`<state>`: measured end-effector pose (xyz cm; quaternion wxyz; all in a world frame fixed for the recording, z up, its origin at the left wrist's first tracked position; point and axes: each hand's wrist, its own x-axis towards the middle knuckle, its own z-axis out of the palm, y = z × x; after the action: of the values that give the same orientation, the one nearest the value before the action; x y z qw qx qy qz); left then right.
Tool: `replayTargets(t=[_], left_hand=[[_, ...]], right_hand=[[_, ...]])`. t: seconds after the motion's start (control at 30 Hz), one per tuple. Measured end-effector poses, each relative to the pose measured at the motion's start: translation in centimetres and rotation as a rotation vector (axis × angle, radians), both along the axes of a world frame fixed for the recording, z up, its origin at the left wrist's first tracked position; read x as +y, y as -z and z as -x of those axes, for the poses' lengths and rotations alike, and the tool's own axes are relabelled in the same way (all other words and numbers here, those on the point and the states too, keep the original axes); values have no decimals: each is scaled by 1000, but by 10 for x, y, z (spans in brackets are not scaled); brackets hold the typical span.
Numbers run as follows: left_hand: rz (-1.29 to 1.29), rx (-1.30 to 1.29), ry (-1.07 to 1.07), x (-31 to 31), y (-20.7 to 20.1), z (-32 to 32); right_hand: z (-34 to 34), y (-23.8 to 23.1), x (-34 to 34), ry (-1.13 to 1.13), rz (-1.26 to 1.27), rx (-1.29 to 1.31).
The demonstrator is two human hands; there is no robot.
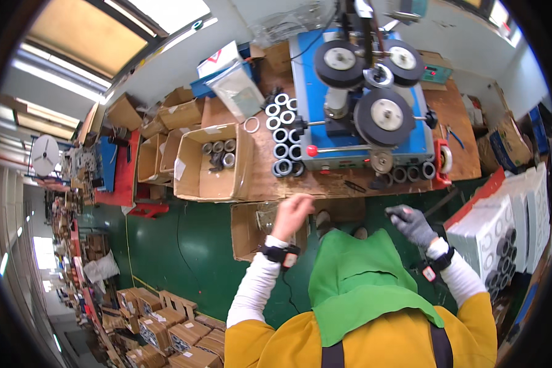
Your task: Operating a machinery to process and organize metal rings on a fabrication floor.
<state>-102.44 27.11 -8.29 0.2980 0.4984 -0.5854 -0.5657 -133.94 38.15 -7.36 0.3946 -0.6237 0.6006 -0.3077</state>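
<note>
My bare left hand (292, 216) hovers just off the front edge of the wooden workbench (270, 191), its fingers loosely bent and nothing seen in them. On my right hand (413, 224) is a grey glove; it hangs in front of the bench with fingers partly stretched and holds nothing visible. Beyond both hands stands a blue machine (432, 138) with black rollers (383, 118) and a red-knobbed lever (313, 150). Several metal rings (281, 151) are grouped left of the machine. More dark rings (413, 173) line its front right side.
A cardboard box (187, 181) holding several rings sits on the bench's left. Another carton (244, 230) is below the bench edge. Blue-handled pliers (455, 138) lie at the right, near a red tool (441, 164). White foam blocks (481, 236) with rings stand beside my right arm.
</note>
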Motion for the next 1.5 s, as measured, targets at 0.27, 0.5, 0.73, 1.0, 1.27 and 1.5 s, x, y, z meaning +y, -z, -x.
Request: replayTargets(t=[0.27, 0.5, 0.73, 1.0, 1.27, 1.5], left_hand=[[40, -125, -619, -159, 129, -259], [-73, -896, -369, -265, 185, -287], [-162, -549, -444, -262, 201, -343], [-390, 776, -452, -187, 19, -255], [-541, 932, -288, -78, 4, -90], [-306, 668, -87, 8, -23, 63]], right_hand=[[-9, 57, 11, 295, -714, -204], [-40, 40, -14, 572, -963, -437], [-39, 64, 3, 584, -957, -509], [-62, 33, -20, 11, -751, -79], [-58, -28, -34, -136, -237, -189], [-39, -42, 2, 30, -177, -191]])
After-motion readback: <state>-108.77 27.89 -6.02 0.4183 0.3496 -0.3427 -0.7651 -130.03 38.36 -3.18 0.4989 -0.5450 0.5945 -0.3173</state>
